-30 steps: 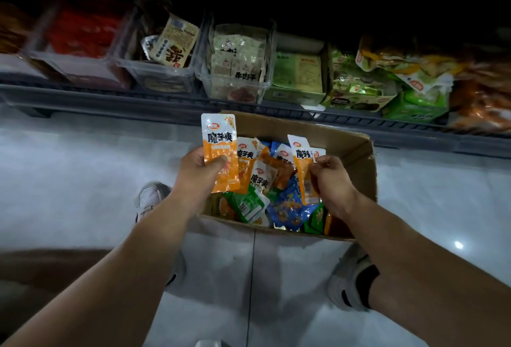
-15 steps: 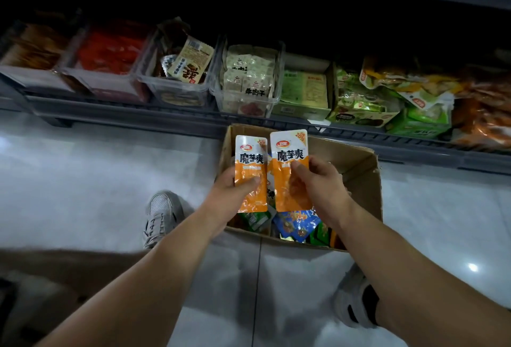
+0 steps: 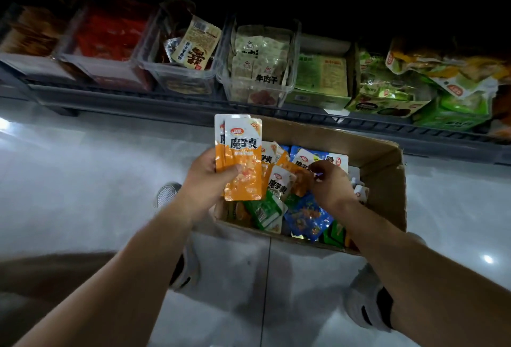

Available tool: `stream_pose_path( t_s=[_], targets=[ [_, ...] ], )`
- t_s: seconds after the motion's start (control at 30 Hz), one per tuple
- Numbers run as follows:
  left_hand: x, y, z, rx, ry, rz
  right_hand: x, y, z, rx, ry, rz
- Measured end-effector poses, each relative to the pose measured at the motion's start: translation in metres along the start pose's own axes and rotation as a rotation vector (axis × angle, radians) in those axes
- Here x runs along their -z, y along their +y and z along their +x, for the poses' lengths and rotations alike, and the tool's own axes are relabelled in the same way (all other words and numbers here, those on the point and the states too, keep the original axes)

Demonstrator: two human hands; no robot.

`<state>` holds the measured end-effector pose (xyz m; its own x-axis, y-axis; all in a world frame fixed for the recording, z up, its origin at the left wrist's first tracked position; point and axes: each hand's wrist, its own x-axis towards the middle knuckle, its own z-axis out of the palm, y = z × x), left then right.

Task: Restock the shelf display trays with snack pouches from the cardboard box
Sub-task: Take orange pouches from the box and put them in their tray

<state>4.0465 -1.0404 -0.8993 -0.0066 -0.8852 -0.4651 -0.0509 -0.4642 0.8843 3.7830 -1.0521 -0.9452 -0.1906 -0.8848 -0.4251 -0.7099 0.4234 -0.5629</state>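
An open cardboard box (image 3: 384, 169) stands on the floor in front of me, filled with several loose snack pouches in orange, blue and green. My left hand (image 3: 206, 178) grips two stacked orange-and-white pouches (image 3: 243, 164) upright over the box's left side. My right hand (image 3: 330, 185) is down inside the box with fingers curled among the pouches; whether it pinches one I cannot tell. Clear display trays (image 3: 179, 75) sit in a row on the low shelf behind the box.
The shelf's dark front rail (image 3: 138, 100) runs across the view above the box. To the right are green snack cartons (image 3: 387, 103) and loose bags. My two shoes (image 3: 367, 302) stand on the pale tiled floor on either side of the box's near edge.
The pouch my right hand held has joined the one in my left hand, forming a stack. My right hand has dropped back into the box among the pouches.
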Motion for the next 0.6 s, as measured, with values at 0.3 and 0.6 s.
stream_pose_path(
  t_s=[0.3,0.6],
  targets=[
    [0.001,-0.012,0.005,0.047,0.025,0.018,-0.025,0.013,0.02,0.031,-0.039,-0.185],
    [-0.004,-0.006,0.002,0.05,0.045,-0.008,0.019,0.019,0.008,-0.275,-0.039,0.605]
  ],
)
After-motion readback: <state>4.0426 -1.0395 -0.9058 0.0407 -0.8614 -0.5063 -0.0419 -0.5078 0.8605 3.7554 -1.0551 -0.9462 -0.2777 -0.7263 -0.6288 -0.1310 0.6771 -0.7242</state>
